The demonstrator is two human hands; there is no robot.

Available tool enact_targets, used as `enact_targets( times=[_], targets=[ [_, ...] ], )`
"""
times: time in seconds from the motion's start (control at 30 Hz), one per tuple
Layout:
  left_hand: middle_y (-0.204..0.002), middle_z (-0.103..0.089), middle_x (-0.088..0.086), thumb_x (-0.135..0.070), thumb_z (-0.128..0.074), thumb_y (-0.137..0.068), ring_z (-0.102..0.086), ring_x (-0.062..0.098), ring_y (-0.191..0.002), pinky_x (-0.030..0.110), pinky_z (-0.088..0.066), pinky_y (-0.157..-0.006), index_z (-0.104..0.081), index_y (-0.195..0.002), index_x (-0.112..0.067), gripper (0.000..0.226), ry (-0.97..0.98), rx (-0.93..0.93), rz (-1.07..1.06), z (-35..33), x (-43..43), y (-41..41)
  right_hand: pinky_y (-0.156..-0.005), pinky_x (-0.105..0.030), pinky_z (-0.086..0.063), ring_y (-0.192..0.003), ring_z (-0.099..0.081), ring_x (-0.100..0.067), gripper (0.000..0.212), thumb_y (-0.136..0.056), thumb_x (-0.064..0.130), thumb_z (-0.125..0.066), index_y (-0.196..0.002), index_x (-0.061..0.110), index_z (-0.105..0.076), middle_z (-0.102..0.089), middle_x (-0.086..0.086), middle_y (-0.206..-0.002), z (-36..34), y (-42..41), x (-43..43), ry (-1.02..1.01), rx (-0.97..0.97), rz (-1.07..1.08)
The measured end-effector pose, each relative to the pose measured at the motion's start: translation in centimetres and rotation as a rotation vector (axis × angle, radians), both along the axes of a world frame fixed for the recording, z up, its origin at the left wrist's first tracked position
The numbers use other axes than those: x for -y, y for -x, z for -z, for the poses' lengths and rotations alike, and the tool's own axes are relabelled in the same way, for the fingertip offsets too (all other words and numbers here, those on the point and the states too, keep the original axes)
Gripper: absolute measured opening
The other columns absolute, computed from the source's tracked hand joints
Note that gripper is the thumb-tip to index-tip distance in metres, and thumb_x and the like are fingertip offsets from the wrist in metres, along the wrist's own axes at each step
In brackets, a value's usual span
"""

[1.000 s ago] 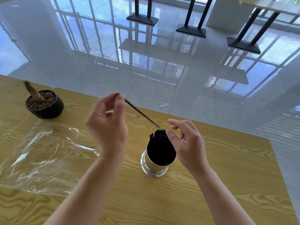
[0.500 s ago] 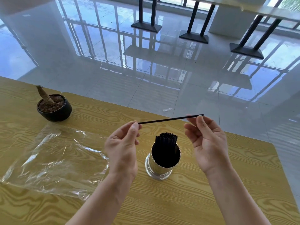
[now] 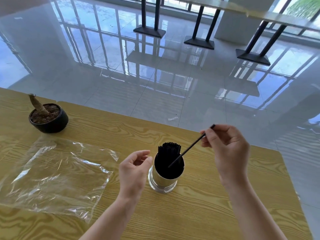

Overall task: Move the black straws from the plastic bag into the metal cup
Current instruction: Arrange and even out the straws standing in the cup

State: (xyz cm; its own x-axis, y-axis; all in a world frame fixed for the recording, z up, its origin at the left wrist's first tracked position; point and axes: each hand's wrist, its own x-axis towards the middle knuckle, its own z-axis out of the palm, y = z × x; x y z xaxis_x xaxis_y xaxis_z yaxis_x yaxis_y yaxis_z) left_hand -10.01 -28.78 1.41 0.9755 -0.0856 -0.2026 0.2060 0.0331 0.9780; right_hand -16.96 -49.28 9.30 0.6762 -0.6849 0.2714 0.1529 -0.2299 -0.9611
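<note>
A shiny metal cup (image 3: 161, 180) stands on the wooden table (image 3: 207, 213), packed with several black straws (image 3: 168, 149) that stick up at its far side. My right hand (image 3: 226, 149) pinches one black straw (image 3: 190, 147) near its upper end; the straw slants down to the left with its lower tip inside the cup's mouth. My left hand (image 3: 134, 168) hovers just left of the cup, fingers loosely curled, holding nothing. The clear plastic bag (image 3: 57, 174) lies flat on the table to the left, and no straws show inside it.
A small black pot (image 3: 49, 118) with soil and a dry stem sits at the table's far left. The table's far edge runs diagonally behind the cup, with glossy tiled floor and black table stands (image 3: 199, 41) beyond.
The straw passed from my left hand to my right hand, then tilted from level to slanting down into the cup. My left hand let go and dropped beside the cup.
</note>
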Motion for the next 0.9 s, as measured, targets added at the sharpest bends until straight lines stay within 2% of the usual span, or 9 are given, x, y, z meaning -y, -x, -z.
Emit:
enact_targets(
  times=[0.1,0.2,0.27,0.4,0.47,0.6,0.77,0.9],
  targets=[
    [-0.082,-0.075,-0.004,-0.003,-0.076,-0.083,-0.067,0.006,-0.073,0.015,-0.054,-0.068,-0.078,-0.086,-0.029,0.027,-0.085,0.052,0.031,0.4,0.3,-0.1,-0.066,-0.032,-0.062,-0.07,-0.075,-0.018,0.015,-0.088,0.018,-0.075,-0.091,0.031,-0.069,-0.078,0.003,-0.086,1.3,0.0,-0.9,0.164,-0.107,-0.061],
    [-0.084,-0.073,-0.01,-0.002,-0.072,-0.084,-0.066,0.005,-0.077,0.014,-0.053,-0.072,-0.076,-0.089,-0.03,0.029,-0.148,0.105,0.065,0.4,0.6,-0.2,-0.068,-0.02,-0.058,-0.073,-0.073,-0.009,0.022,-0.086,0.018,-0.079,-0.09,0.036,-0.066,-0.075,0.013,-0.082,3.1,-0.2,-1.7,0.314,-0.19,-0.058],
    [-0.085,-0.071,-0.01,-0.003,-0.072,-0.084,-0.066,0.005,-0.081,0.014,-0.052,-0.073,-0.074,-0.091,-0.032,0.029,-0.199,0.155,0.089,0.4,1.0,-0.2,-0.066,-0.014,-0.054,-0.074,-0.071,-0.004,0.021,-0.085,0.015,-0.08,-0.091,0.031,-0.068,-0.073,0.017,-0.078,4.4,-0.3,-2.2,0.391,-0.241,-0.052],
    [-0.091,-0.068,-0.011,-0.01,-0.074,-0.083,-0.063,0.006,-0.087,0.016,-0.05,-0.076,-0.069,-0.096,-0.036,0.03,-0.294,0.243,0.134,0.2,1.7,-0.2,-0.065,-0.02,-0.056,-0.075,-0.069,-0.003,0.018,-0.084,0.016,-0.081,-0.093,0.027,-0.069,-0.071,0.019,-0.078,6.7,-0.4,-2.8,0.41,-0.358,-0.055],
    [-0.093,-0.066,-0.012,-0.011,-0.075,-0.082,-0.061,0.005,-0.087,0.016,-0.048,-0.076,-0.067,-0.099,-0.036,0.032,-0.345,0.302,0.16,0.2,2.0,-0.3,-0.067,-0.018,-0.056,-0.078,-0.068,0.001,0.022,-0.084,0.018,-0.081,-0.098,0.028,-0.068,-0.07,0.019,-0.081,7.3,-0.4,-2.9,0.401,-0.394,-0.044],
    [-0.095,-0.064,-0.008,-0.012,-0.076,-0.082,-0.059,0.006,-0.09,0.019,-0.048,-0.079,-0.068,-0.112,-0.024,0.033,-0.441,0.399,0.198,0.3,2.4,-0.5,-0.066,-0.019,-0.055,-0.076,-0.067,-0.002,0.022,-0.083,0.017,-0.081,-0.1,0.025,-0.068,-0.071,0.015,-0.084,7.8,-0.7,-3.3,0.461,-0.42,-0.033],
    [-0.093,-0.067,-0.011,-0.015,-0.079,-0.082,-0.062,0.004,-0.088,0.025,-0.053,-0.079,-0.069,-0.113,-0.021,0.033,-0.451,0.43,0.184,0.6,2.6,-0.4,-0.064,-0.018,-0.053,-0.074,-0.064,-0.004,0.024,-0.082,0.016,-0.083,-0.1,0.022,-0.068,-0.068,0.014,-0.088,7.7,-0.4,-3.1,0.487,-0.42,-0.021],
    [-0.089,-0.072,-0.015,-0.016,-0.083,-0.079,-0.066,0.007,-0.087,0.033,-0.056,-0.079,-0.073,-0.107,-0.022,0.03,-0.405,0.384,0.127,1.0,2.7,-0.7,-0.065,-0.019,-0.05,-0.073,-0.06,-0.003,0.036,-0.079,0.019,-0.085,-0.112,0.02,-0.068,-0.063,0.009,-0.093,7.6,-0.6,-2.8,0.527,-0.445,-0.009]
  ],
)
